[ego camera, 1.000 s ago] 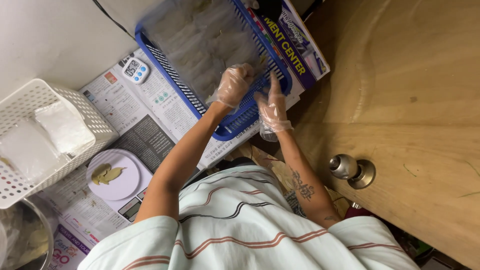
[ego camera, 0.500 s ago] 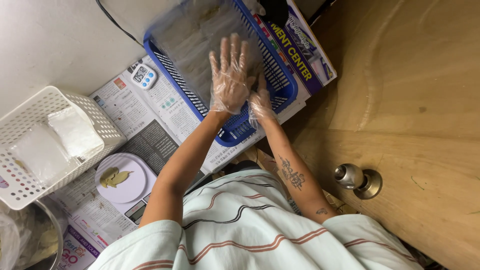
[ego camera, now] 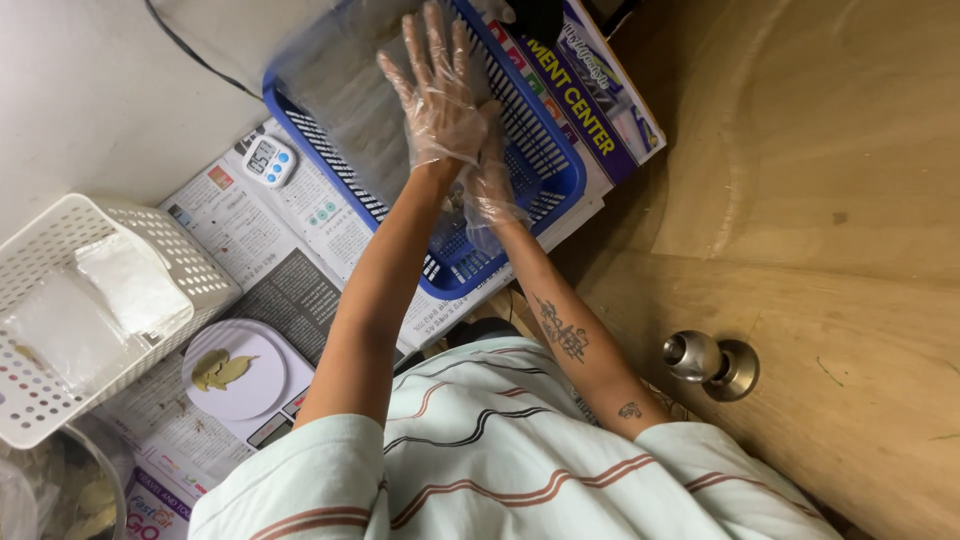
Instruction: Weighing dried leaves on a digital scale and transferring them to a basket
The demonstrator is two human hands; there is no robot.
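A: Looking down from the head view, which hand is doing what?

B: Reaching forward, the left hand [ego camera: 437, 95] is wearing a thin clear glove, its fingers [ego camera: 415, 50] spread wide and flat over the clear plastic bags [ego camera: 340, 85] lying in the blue basket [ego camera: 545, 160]; the right hand [ego camera: 490, 180], gloved likewise, is sitting lower in the basket, just beside the left wrist; whether its fingers are pinching anything I cannot tell, since the glove film is crumpled around them.

A: Where is the basket sitting, and why that way?

B: It is resting on newspaper sheets [ego camera: 290, 250] and a purple printed box [ego camera: 590, 90], right against the wooden door [ego camera: 820, 200] with its metal knob [ego camera: 710, 362]; the paper, in my judgement, is serving to keep the surface underneath clean, and the gloves to keep bare skin off the goods.

A: And the things at the left?

B: A white digital scale [ego camera: 240, 375] is carrying a few dried leaves [ego camera: 218, 368] on its round platform, probably for weighing portions; a white perforated basket [ego camera: 60, 300] beside it is holding flat filled packets [ego camera: 130, 280]; a small white timer [ego camera: 268, 160] is lying on the newspaper near the blue basket's corner; a metal bowl [ego camera: 90, 490] with more leaves is showing at the lower edge.
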